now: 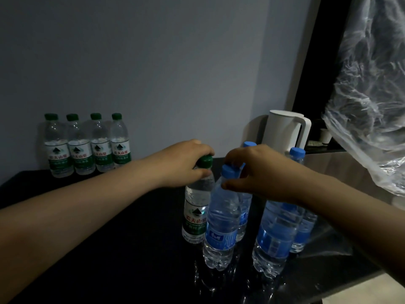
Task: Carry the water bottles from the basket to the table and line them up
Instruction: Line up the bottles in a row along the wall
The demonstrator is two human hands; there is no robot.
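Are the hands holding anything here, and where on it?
Yes. The left hand has its grip on the green-capped bottle at its cap; the right hand pinches the blue-capped bottle by its cap.

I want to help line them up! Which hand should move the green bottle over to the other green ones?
Left. The left hand already grips the green bottle at its cap, and the green row stands on that side. The right hand is busy on a blue bottle.

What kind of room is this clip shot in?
Probably a kitchenette or pantry corner indoors: a glossy black countertop against a plain wall, a white electric kettle, and rows of bottled water. Crinkled plastic sheeting hangs at right.
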